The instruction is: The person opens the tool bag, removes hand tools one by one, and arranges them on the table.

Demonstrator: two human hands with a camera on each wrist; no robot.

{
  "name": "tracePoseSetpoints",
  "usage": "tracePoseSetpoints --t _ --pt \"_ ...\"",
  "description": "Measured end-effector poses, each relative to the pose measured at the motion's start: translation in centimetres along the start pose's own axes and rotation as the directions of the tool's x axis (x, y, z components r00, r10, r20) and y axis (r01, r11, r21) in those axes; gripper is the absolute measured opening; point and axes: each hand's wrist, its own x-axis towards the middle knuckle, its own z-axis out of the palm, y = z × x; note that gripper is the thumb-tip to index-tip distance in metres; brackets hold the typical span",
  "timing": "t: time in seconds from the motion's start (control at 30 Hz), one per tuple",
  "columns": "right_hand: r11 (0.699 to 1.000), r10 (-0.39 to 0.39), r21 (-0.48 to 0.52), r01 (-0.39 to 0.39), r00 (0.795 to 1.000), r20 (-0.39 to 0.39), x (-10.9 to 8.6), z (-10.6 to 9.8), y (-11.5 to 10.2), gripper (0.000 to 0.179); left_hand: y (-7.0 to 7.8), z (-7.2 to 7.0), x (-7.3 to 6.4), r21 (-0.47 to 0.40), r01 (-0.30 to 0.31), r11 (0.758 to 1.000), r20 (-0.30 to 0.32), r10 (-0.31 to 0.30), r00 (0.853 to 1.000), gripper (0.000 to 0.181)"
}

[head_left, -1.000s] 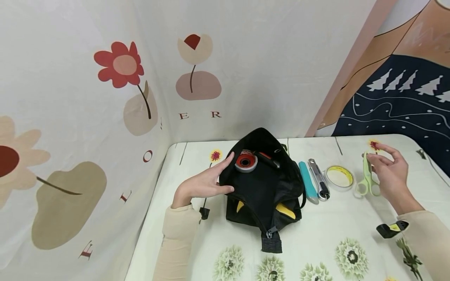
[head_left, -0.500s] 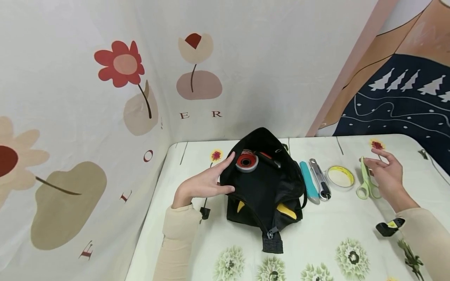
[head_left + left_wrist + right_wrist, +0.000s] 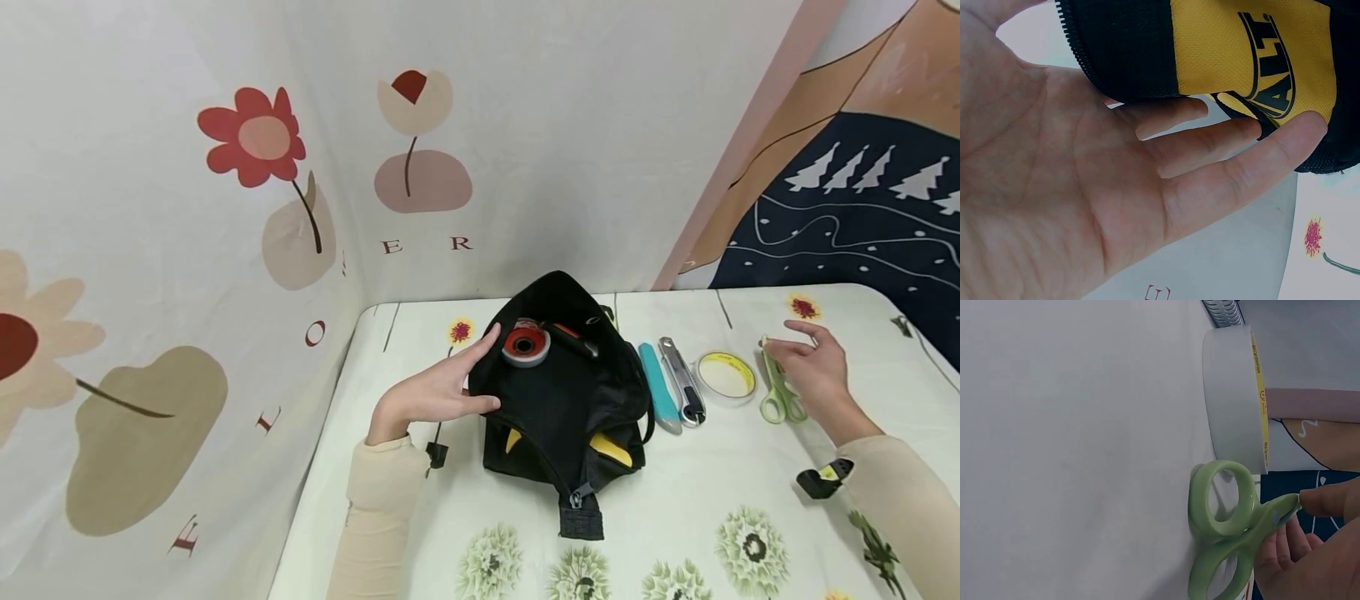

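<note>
In the head view, my left hand (image 3: 438, 383) grips the left side of an unzipped black tool bag (image 3: 555, 400) at its mouth. The left wrist view has straight fingers (image 3: 1235, 178) along the bag's outer wall, which carries a yellow panel (image 3: 1222, 50) with black lettering. Inside lie a red and grey roll (image 3: 526, 344) and a red and black tool (image 3: 576, 340). To the right, my right hand (image 3: 817, 375) pinches light green scissors (image 3: 776, 387) by the blade end, finger loops down at the tabletop.
Between bag and scissors lie a teal long-handled tool (image 3: 660, 390), a silver box cutter (image 3: 682, 383) and a tape roll (image 3: 726, 375) with a yellow inner ring. A patterned cloth (image 3: 622, 500) covers the table. Fabric walls (image 3: 562, 150) stand behind and at left.
My right hand has moved left and lower with the scissors, their tip now leaning further left, beside the tape roll. My left hand and the bag stay in place.
</note>
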Motion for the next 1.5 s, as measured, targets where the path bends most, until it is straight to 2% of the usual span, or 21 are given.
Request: tracePoseSetpoints --t 0.23,0.4,0.63,0.93,1.5 --pt "1.0 0.026 -0.015 -0.026 0.999 0.027 0.12 0.07 0.24 0.075 0.2 -0.01 0.13 0.001 0.002 1.0 0.004 -0.002 1.0 0.103" --pt "1.0 0.017 0.016 -0.018 0.999 0.042 0.3 0.25 0.45 0.072 0.2 0.0 0.13 -0.001 0.0 1.0 0.003 0.0 1.0 0.103" --pt "1.0 -0.009 0.008 0.009 0.999 0.054 0.29 0.62 0.46 0.069 0.17 0.03 0.14 -0.007 0.001 1.0 0.001 -0.001 1.0 0.103" --pt "0.999 -0.032 0.036 0.03 0.997 0.066 0.17 0.42 0.76 0.073 0.02 0.09 0.07 -0.004 0.003 1.0 0.0 -0.003 1.0 0.103" --pt "0.999 -0.046 0.02 0.046 0.998 0.032 -0.22 0.32 0.84 0.067 -0.06 0.07 0.08 -0.006 0.008 1.0 0.003 -0.008 1.0 0.103"
